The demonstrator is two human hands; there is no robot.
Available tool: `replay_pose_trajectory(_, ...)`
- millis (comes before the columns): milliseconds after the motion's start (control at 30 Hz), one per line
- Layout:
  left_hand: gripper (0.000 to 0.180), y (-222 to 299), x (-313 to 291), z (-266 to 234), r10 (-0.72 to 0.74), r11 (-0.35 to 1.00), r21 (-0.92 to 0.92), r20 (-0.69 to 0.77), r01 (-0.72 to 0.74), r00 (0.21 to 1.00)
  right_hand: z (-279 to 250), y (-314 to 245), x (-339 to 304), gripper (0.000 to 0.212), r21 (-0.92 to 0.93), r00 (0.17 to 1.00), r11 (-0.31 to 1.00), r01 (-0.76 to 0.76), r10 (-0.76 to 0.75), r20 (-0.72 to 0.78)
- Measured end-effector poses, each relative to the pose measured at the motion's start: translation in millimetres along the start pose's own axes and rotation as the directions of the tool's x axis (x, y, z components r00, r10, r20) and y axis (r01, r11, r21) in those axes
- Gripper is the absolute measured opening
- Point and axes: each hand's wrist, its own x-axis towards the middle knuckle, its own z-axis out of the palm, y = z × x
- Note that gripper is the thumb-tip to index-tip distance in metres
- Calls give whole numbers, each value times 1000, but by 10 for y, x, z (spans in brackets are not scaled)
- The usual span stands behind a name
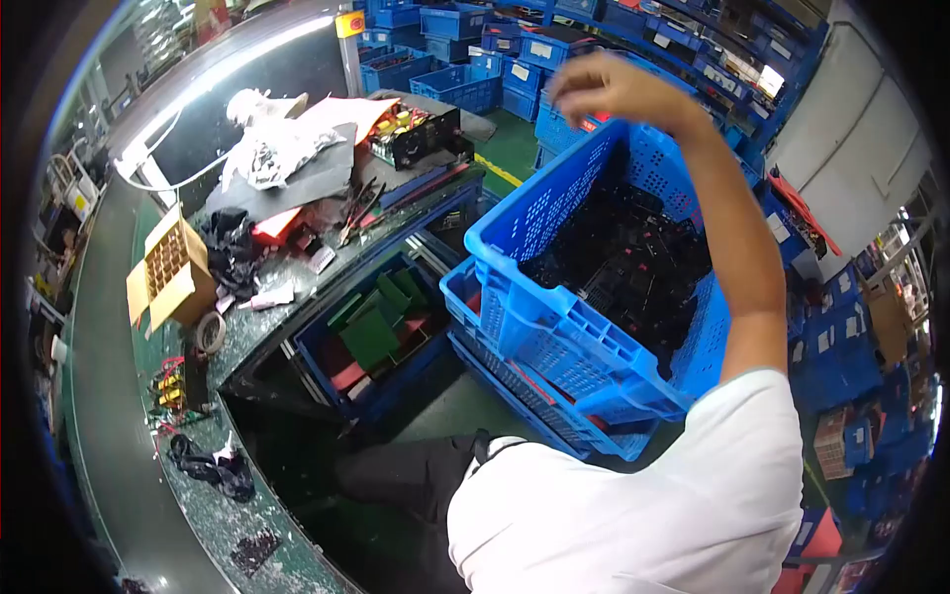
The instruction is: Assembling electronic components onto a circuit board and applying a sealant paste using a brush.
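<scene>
My right hand (628, 94) is raised above the far end of a large blue perforated crate (524, 272). Its fingers are somewhat blurred but look loosely spread, and nothing shows in them. The bare forearm passes over the crate's right side. Inside the crate lies a heap of small black parts (623, 257), too jumbled to name one by one. This crate rests on other blue crates (515, 386). My left hand is not in view.
At left, a worn green workbench (282, 515) holds a partitioned cardboard box (178, 267), a tape roll (210, 333) and an open black device (421, 137). Beneath it, a bin holds green boards (371, 332). Blue bins (455, 87) stand behind; a white cabinet (856, 129) is at right.
</scene>
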Motion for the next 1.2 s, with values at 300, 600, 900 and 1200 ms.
replay_pose_trajectory(300, 54, -848, 350, -135, 46, 940, 281, 459, -194, 887, 1314, 2993, -677, 116, -440, 715, 647, -623, 699, 15)
replay_pose_trajectory(600, 47, -303, 23, 77, -157, 976, -117, 218, 185, 963, 1491, 4261, -803, 121, -667, 552, 299, -682, 809, -202)
replay_pose_trajectory(900, 42, -645, 164, 321, 30, 994, -111, 121, -17, 992, 1071, 3099, -1170, 93, -472, 351, 438, -765, 898, 264)
replay_pose_trajectory(1200, 44, -473, 30, 288, 11, 996, -86, 98, -2, 995, 1199, 3122, -1118, 56, -331, 284, 392, -858, 900, 331)
